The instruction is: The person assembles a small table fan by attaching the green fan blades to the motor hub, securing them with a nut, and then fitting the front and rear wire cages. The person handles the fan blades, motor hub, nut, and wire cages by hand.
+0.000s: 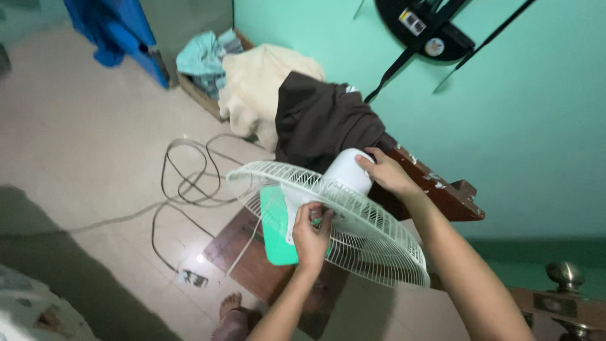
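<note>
A white fan with a round wire grille (372, 237) and green blades (276, 227) is tilted above a dark wooden chair (252, 265). My left hand (312, 232) reaches into the open front of the grille and pinches the hub at the centre of the blades. My right hand (386, 172) grips the white motor housing (348, 170) at the back of the fan. The fan's white cord hangs down beside the chair seat.
A brown garment (322, 120) and a cream towel (259, 82) are draped over the chair back. Grey cable (189, 183) loops across the tiled floor to a plug. My bare foot (230, 306) stands below. Green wall to the right; blue cloth at the top left.
</note>
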